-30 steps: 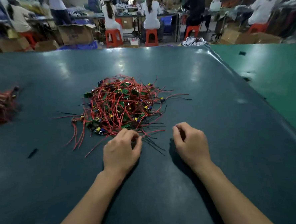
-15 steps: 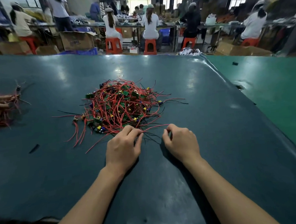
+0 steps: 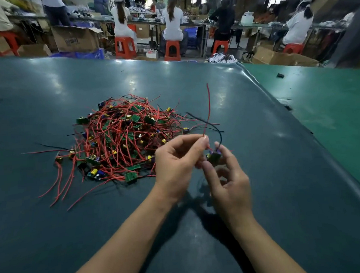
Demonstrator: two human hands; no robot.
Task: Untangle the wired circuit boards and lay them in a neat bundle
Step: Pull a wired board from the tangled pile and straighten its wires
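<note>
A tangled heap of small green circuit boards with red and black wires (image 3: 122,137) lies on the dark green table (image 3: 96,236). Just right of the heap, above the table, both hands hold one wired circuit board (image 3: 213,157). My right hand (image 3: 228,182) pinches the little board between thumb and fingers. My left hand (image 3: 176,164) pinches its red wire (image 3: 208,107), which stands up from my fingertips. The board's black wire (image 3: 207,122) arcs up and back over the heap's right edge.
A lighter green table (image 3: 331,106) adjoins on the right, with a small black piece (image 3: 280,75) on it. Beyond the far edge, people sit on red stools (image 3: 171,50) at benches among cardboard boxes (image 3: 76,40).
Both hands have risen off the table from the heap's near edge. They have pulled one wired board out of the pile, and its red wire now points upward. The hand at far left is out of view.
</note>
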